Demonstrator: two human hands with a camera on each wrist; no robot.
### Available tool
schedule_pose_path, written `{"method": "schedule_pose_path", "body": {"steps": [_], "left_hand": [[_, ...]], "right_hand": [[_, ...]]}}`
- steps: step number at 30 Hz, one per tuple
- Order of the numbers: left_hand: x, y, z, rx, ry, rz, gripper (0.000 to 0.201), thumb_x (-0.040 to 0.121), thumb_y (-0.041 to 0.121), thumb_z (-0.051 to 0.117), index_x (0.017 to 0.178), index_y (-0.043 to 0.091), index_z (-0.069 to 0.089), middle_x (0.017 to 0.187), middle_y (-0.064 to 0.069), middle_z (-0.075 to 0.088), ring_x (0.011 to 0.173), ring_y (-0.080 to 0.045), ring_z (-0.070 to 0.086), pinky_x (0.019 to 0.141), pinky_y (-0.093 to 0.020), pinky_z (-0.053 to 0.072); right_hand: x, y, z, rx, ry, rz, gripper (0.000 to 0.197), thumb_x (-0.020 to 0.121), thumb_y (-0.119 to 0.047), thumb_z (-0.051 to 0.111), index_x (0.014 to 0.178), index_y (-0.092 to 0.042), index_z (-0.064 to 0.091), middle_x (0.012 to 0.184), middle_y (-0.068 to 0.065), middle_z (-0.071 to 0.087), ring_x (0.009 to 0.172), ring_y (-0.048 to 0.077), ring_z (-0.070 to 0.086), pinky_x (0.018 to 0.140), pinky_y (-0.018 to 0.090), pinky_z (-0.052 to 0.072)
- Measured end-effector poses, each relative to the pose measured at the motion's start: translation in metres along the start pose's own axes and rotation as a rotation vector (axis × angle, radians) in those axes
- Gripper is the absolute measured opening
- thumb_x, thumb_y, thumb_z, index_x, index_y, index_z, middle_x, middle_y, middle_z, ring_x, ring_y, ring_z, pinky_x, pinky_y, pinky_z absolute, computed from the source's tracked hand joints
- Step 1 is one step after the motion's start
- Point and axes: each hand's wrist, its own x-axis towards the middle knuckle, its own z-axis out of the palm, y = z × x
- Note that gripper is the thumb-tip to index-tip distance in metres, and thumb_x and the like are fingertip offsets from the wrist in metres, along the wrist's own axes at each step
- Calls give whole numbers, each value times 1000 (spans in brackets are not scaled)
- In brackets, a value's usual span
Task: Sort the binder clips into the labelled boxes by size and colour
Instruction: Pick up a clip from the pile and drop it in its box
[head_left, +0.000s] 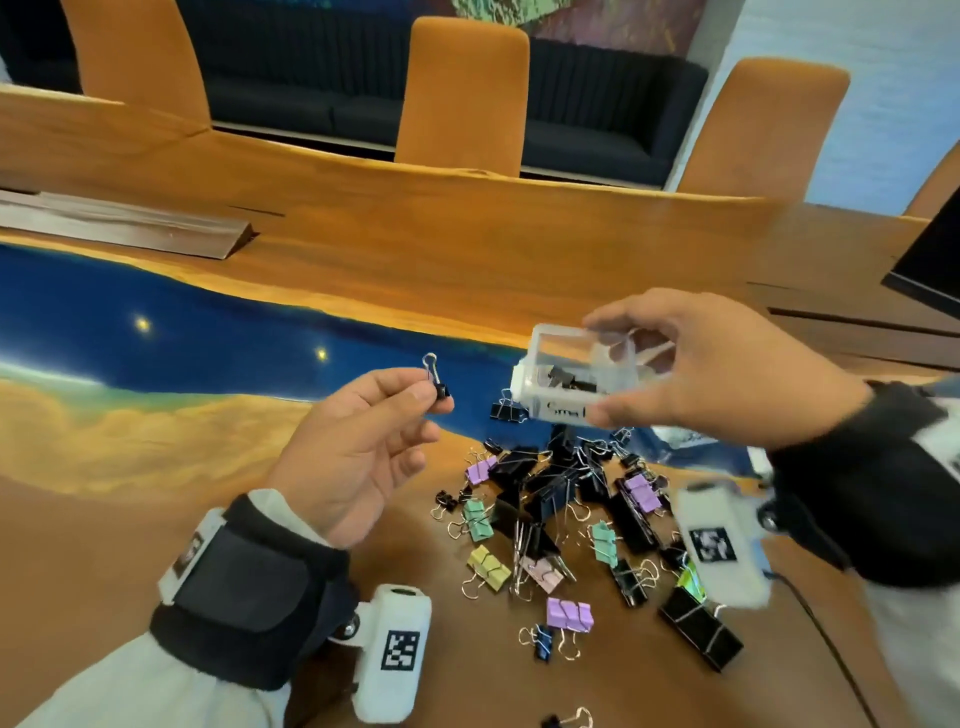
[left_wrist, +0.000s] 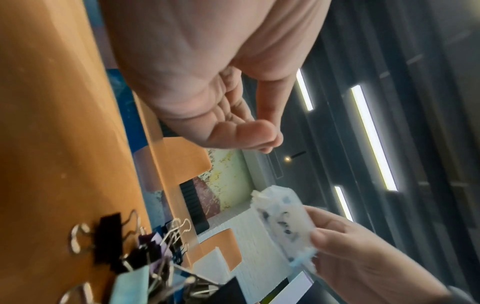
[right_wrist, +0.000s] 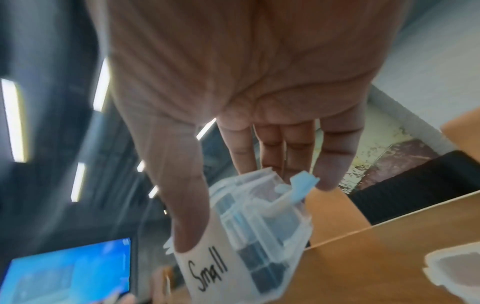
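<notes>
My left hand (head_left: 415, 402) pinches a small black binder clip (head_left: 438, 382) between thumb and forefinger, its wire loop pointing up, held in the air left of the box. My right hand (head_left: 623, 364) grips a clear plastic box (head_left: 576, 371) labelled "Small" (right_wrist: 207, 269), lifted above the table; small black clips lie inside it. Thumb sits on the label side, fingers on the far side (right_wrist: 280, 156). Below both hands a pile of binder clips (head_left: 561, 504) covers the wooden table: black ones of different sizes, and purple, green, yellow and pink ones.
The table (head_left: 156, 545) is wood with a blue resin strip (head_left: 234, 332). Another clear box rim (right_wrist: 457, 267) lies at right. A dark screen (head_left: 930, 260) stands far right, orange chairs (head_left: 462, 93) behind the table. A cable (head_left: 831, 639) runs at lower right.
</notes>
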Motion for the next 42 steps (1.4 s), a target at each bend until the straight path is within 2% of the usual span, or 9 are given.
{"method": "schedule_pose_path", "body": {"steps": [5, 10, 15, 18, 22, 27, 30, 35, 42], "left_hand": [[-34, 15, 36, 528, -210, 208, 13, 72, 21, 87, 77, 25, 75, 73, -1, 70, 60, -8, 59, 53, -18, 47], [-61, 8, 61, 1170, -376, 406, 10, 78, 36, 82, 83, 40, 74, 87, 10, 62, 66, -2, 53, 64, -11, 39], [-62, 3, 63, 1081, -296, 434, 13, 78, 49, 80, 89, 43, 75, 84, 11, 61, 74, -10, 57, 66, -15, 43], [-62, 8, 57, 990, -227, 411, 6, 83, 39, 76, 87, 34, 77, 81, 7, 69, 73, -15, 60, 64, -17, 46], [-61, 9, 48, 963, -243, 318, 5, 85, 28, 75, 88, 30, 78, 82, 2, 73, 77, -21, 62, 63, -15, 45], [-62, 3, 46, 986, -300, 231, 13, 78, 42, 72, 89, 38, 77, 86, 2, 74, 81, -21, 65, 70, -24, 51], [-63, -1, 46, 989, -311, 202, 18, 75, 45, 71, 90, 37, 77, 86, 1, 74, 77, -19, 64, 69, -23, 51], [-64, -6, 45, 1074, -312, 185, 10, 83, 19, 80, 85, 29, 78, 75, 7, 70, 61, -3, 55, 59, -12, 46], [-63, -19, 49, 1346, -435, 95, 10, 84, 27, 80, 87, 33, 73, 77, 19, 68, 63, -5, 56, 65, -23, 51]], "right_hand": [[-68, -3, 24, 149, -27, -20, 99, 54, -63, 83, 143, -47, 42, 120, -33, 56, 113, -15, 50, 93, 10, 42], [-92, -2, 44, 167, -68, -38, 101, 59, -65, 82, 146, -53, 31, 125, -36, 49, 119, -15, 43, 99, 13, 40], [-106, 7, 50, 191, -56, -50, 94, 64, -61, 83, 145, -51, 35, 126, -35, 48, 119, -14, 45, 98, 11, 41], [-117, 28, 41, 183, -57, -6, 84, 70, -53, 82, 142, -51, 39, 127, -35, 47, 121, -13, 46, 101, 14, 41], [-128, 69, 10, 89, -27, 121, 73, 69, -40, 80, 134, -53, 47, 124, -33, 49, 117, -9, 51, 101, 15, 42], [-124, 129, -12, -86, -73, 332, 69, 71, -23, 80, 130, -46, 52, 127, -20, 52, 111, 1, 54, 99, 25, 45], [-119, 159, -4, -175, -139, 433, 69, 69, -28, 81, 129, -46, 51, 123, -16, 54, 104, 6, 56, 90, 25, 47], [-119, 185, 9, -206, -167, 502, 82, 62, -42, 87, 132, -52, 46, 129, -13, 58, 107, 9, 58, 93, 33, 52], [-129, 156, -18, -45, 83, 370, 66, 67, -50, 80, 127, -51, 51, 119, -24, 59, 110, 3, 59, 98, 38, 49]]}}
